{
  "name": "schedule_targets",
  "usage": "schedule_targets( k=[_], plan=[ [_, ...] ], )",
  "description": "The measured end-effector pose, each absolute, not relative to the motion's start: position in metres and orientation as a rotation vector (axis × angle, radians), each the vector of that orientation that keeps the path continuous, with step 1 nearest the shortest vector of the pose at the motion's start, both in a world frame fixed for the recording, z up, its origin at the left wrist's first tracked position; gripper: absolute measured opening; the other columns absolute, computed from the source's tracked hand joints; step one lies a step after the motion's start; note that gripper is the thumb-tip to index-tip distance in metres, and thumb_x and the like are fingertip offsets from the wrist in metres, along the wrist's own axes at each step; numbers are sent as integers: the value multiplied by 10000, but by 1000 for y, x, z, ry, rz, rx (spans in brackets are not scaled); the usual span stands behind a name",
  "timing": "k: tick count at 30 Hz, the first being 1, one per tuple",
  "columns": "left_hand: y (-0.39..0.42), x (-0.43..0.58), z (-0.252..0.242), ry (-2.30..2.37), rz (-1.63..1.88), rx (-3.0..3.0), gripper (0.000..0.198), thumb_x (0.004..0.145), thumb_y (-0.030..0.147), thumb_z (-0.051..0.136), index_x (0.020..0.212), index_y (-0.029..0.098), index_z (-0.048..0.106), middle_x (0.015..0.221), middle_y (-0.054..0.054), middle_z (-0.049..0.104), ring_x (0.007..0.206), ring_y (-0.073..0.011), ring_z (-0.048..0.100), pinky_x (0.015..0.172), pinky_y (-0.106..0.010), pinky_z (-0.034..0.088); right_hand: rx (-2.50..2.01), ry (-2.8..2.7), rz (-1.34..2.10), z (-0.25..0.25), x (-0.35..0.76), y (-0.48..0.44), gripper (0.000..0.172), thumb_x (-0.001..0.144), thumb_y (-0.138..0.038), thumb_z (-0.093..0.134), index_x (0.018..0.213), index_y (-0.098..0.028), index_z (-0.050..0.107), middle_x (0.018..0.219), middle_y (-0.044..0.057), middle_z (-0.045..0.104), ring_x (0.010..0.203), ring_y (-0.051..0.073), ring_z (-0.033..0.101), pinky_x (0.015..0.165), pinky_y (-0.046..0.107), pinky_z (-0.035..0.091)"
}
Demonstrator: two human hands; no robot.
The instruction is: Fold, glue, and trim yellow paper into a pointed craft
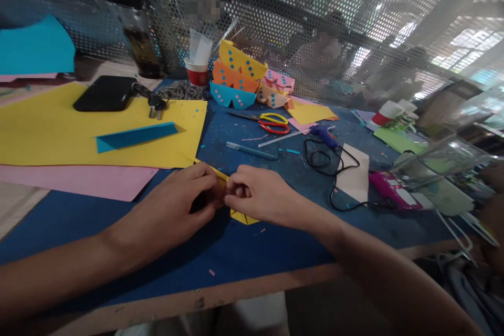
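Observation:
Both hands meet over the blue tabletop near its front, closed on a piece of folded yellow paper [244,217]. My left hand [189,191] has its thumb and fingers pinched at the paper's left part. From the right, my right hand [262,191] pinches it with curled fingers. Most of the paper is hidden by the hands; a creased part shows below the right hand, and a narrow yellow strip [218,172] shows above. Beyond the hands lie a blue pen [252,150] and scissors [271,122] with yellow and red handles.
Yellow sheets [35,136] at left carry a folded blue strip [136,136], a black phone [104,93] and keys [153,102]. Folded paper pieces [234,81] stand by the perforated screen. At right are a glue gun [325,135] with cord, a glass [437,160] and a pink packet [394,189].

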State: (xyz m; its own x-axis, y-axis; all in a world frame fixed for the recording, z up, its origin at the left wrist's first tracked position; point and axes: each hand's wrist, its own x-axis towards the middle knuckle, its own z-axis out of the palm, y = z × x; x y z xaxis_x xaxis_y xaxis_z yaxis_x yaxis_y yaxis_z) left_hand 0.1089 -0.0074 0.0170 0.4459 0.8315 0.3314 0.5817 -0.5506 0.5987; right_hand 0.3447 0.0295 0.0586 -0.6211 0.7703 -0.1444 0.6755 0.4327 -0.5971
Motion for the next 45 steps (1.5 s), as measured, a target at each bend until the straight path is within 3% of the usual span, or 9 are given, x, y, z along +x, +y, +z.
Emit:
schedule_targets(
  k=[35, 45],
  plan=[
    [-7, 107, 14, 1190, 811, 2351, 118, 995, 252, 648, 931, 267, 746, 1094, -71, 807, 996, -283, 780, 871, -422, 600, -1285, -2529, 913, 58, 343, 28, 164, 1040, -303, 831, 930, -215, 747, 947, -20, 669, 831, 148, 602, 771, 312, 366],
    [-8, 107, 19, 1143, 839, 2316, 171, 1035, 269, 654, 899, 275, 756, 1109, -73, 813, 1019, -289, 782, 881, -413, 619, -1242, -2450, 1084, 59, 348, 30, 64, 1057, -257, 808, 1001, -233, 787, 975, -20, 715, 872, 152, 663, 801, 298, 428]
  ],
)
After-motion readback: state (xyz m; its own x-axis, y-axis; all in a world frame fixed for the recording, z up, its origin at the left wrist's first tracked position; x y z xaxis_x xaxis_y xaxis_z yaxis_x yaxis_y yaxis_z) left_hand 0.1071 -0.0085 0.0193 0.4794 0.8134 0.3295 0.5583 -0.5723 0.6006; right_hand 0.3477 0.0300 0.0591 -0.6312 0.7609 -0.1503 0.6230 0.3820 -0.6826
